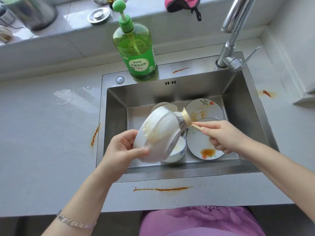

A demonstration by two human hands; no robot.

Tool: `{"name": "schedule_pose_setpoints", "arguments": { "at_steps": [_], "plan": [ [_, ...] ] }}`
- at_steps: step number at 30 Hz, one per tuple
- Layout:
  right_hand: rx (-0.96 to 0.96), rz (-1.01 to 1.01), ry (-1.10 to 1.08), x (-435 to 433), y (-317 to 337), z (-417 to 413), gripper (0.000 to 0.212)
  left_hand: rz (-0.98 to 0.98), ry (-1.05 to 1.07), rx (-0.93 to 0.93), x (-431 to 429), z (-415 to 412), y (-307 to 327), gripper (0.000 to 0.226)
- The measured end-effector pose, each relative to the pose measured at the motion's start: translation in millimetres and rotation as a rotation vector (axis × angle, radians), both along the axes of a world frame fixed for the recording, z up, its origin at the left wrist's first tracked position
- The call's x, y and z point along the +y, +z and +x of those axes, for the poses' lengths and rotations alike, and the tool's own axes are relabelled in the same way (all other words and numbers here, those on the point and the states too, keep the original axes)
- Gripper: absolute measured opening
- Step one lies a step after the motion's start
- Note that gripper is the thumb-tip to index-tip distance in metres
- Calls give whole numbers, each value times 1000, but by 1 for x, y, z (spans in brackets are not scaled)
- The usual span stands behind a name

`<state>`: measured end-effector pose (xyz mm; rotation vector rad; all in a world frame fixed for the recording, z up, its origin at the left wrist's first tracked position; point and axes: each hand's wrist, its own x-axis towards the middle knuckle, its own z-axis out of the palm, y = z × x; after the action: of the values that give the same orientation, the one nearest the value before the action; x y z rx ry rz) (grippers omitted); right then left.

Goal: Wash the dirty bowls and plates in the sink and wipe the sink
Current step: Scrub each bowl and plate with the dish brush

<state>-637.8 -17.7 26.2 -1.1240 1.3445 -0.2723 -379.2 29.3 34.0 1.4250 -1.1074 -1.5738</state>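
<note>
My left hand point(125, 149) grips the rim of a white bowl point(156, 133) smeared with yellow residue, tilted on its side above the steel sink point(117, 116). My right hand point(221, 135) holds the wooden handle of a dish brush point(181, 120), and the brush's grey head presses against the bowl's upper right side. Under the held bowl another white bowl point(177, 150) with blue marks sits in the basin. Two plates lie to the right, one point(202, 108) at the back with yellow smears and one point(202, 147) in front with an orange stain.
A green dish soap bottle point(138, 53) stands on the sink's back rim. The chrome faucet point(233, 48) rises at the back right. Orange stains streak the counter, one point(163, 189) along the front edge. A metal pot point(32, 12), a lid point(98, 15) and a red cloth point(180, 4) sit on the ledge.
</note>
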Motion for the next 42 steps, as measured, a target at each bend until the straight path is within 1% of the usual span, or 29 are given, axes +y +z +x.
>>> {"name": "schedule_pose_setpoints", "arguments": {
  "at_steps": [3, 5, 7, 10, 13, 16, 18, 21, 23, 28, 33, 38, 40, 42],
  "plan": [
    [-62, -76, -32, -1, 9, 8, 34, 13, 53, -29, -2, -3, -6, 33],
    [-75, -185, 57, 6, 21, 18, 34, 32, 76, -82, -4, -6, -8, 41],
    [-42, -238, 101, 10, 24, 23, 34, 50, 107, -99, -6, -9, -9, 35],
    [54, -215, 14, 1, 14, 21, 34, 67, 118, -95, -7, -12, -6, 30],
    [86, -250, -15, 0, 9, 22, 34, 87, 156, -55, -10, -17, -2, 27],
    [112, -348, 55, 18, 12, 36, 35, 134, 309, -66, -17, -27, -4, 17],
    [181, -404, 91, 35, 7, 45, 36, 179, 418, -62, -21, -34, -6, 13],
    [261, -432, 133, 55, 4, 53, 41, 228, 573, 14, -26, -39, -7, 13],
    [292, -446, 136, 51, 4, 54, 41, 219, 607, 35, -25, -42, -7, 10],
    [271, -481, 65, 18, 2, 61, 38, 171, 579, -39, -26, -47, -3, 11],
    [215, -484, 142, 57, 7, 65, 42, 147, 658, 19, -39, -34, 4, 12],
    [241, -533, 41, 19, 6, 71, 39, 85, 662, 23, -41, -41, 6, 12],
    [259, -556, 50, 24, 7, 74, 41, 81, 697, 61, -46, -40, 8, 12],
    [225, -557, 69, 45, 6, 76, 43, 65, 745, 126, -50, -37, 9, 13]
  ]
}}
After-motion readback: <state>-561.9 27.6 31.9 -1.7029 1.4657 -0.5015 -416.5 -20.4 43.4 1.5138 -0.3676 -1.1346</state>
